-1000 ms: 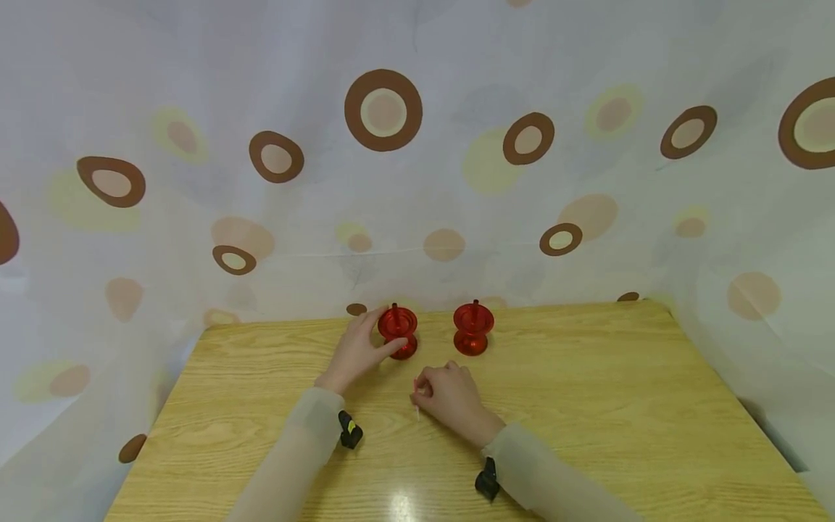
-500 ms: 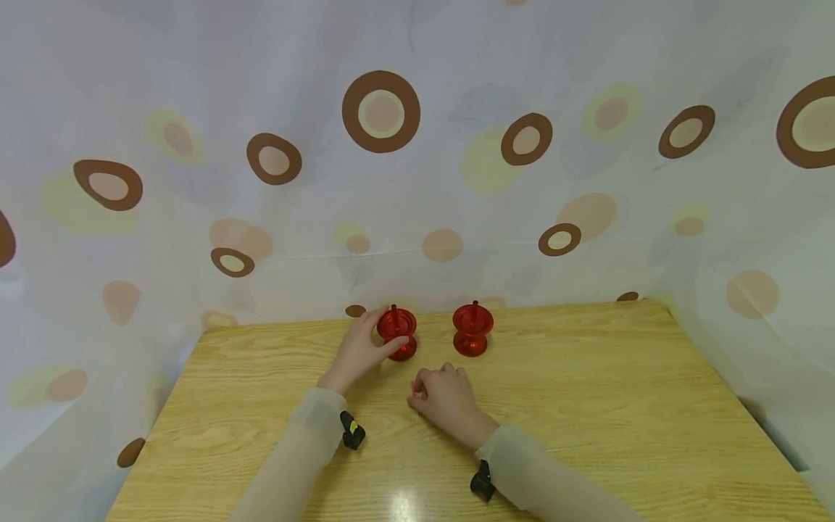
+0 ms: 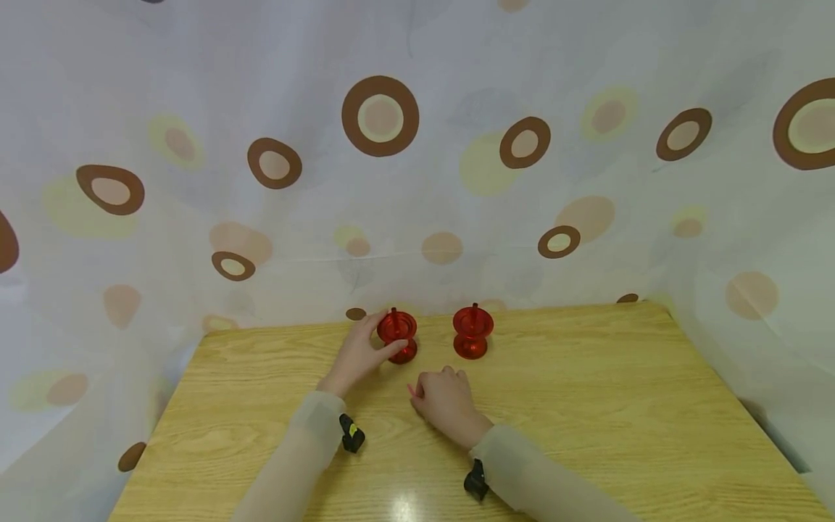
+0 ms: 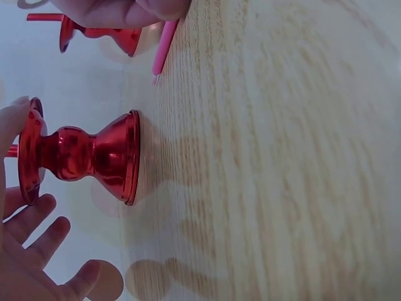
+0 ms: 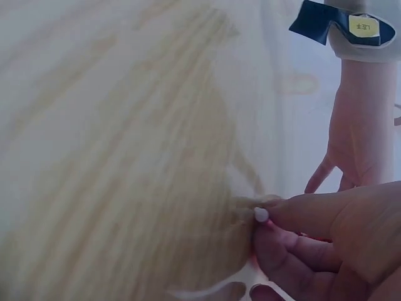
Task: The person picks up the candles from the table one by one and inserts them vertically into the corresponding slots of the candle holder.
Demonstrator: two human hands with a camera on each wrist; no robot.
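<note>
While the far side is screened by white, brown-ringed cloth (image 3: pixel 437 192), a yellow wood-grain surface (image 3: pixel 587 406) is topped near its far edge by a shiny red pedestal cup (image 3: pixel 472 336). A matching red cup (image 4: pixel 75 153) to its left is gripped by the left hand (image 3: pixel 357 357); nearer, a slim pink stick (image 4: pixel 165 50) is pinched by the right hand (image 3: pixel 449 406).

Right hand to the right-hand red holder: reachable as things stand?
Probably yes: the head view shows only bare tabletop between the right hand and the right-hand red holder. The right hand pinches a pink stick, though, so it may need to put that down before gripping.
</note>
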